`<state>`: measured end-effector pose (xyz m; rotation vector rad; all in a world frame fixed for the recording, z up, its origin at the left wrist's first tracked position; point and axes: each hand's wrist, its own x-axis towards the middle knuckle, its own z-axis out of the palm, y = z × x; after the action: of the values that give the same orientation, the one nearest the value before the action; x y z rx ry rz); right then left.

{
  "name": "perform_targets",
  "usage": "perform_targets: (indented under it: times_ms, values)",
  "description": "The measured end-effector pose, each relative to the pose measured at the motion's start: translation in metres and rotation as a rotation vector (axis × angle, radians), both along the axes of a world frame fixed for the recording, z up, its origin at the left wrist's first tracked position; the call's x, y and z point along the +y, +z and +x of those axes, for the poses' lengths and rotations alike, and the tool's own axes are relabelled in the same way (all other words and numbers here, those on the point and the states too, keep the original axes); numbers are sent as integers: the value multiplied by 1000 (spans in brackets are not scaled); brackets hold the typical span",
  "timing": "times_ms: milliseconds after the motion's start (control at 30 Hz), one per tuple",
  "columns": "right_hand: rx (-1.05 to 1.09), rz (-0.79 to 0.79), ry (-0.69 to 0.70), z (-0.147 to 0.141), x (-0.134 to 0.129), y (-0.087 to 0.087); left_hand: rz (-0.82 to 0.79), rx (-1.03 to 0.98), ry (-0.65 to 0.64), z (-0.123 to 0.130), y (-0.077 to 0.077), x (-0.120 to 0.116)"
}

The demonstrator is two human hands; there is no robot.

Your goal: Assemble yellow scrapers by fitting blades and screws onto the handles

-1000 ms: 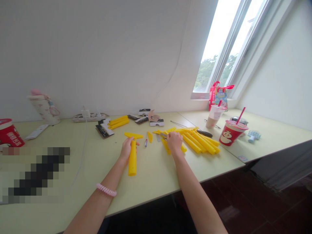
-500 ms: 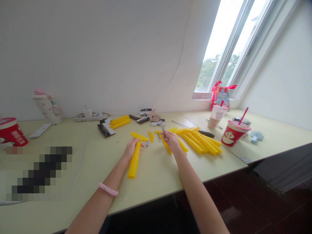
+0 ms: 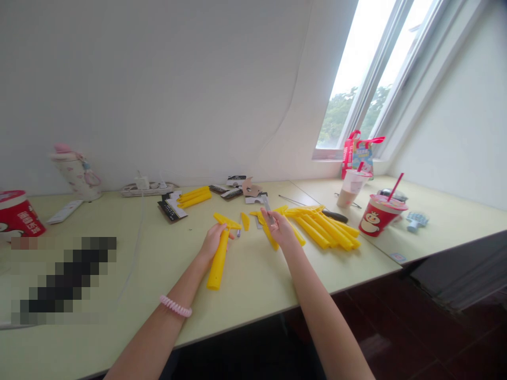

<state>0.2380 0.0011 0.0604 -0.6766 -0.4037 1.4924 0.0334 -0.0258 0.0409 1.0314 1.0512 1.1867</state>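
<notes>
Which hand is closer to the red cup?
Right. The right hand sits left of the red cup; the left hand is farther left, around a yellow T-shaped piece.

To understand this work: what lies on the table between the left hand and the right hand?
The head view shows a small yellow plastic piece and a slim pen-like tool between the left hand, holding a yellow T-shaped tool, and the right hand.
</notes>
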Motion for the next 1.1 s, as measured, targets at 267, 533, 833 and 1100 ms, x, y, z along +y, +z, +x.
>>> perform_targets:
  times_ms: [267, 533, 833, 1100]
  values:
    - [-127, -47, 110, -1, 1, -3, 10, -3, -19, 0, 1, -1]
    - [-205, 32, 191, -3, -1, -2, 21, -1, -30, 0, 2, -4]
    - [-326, 52, 106, -7, -2, -2, 5, 0, -25, 1, 3, -4]
    - [-439, 60, 146, -9, -3, -3, -17, -2, -37, 2, 4, -4]
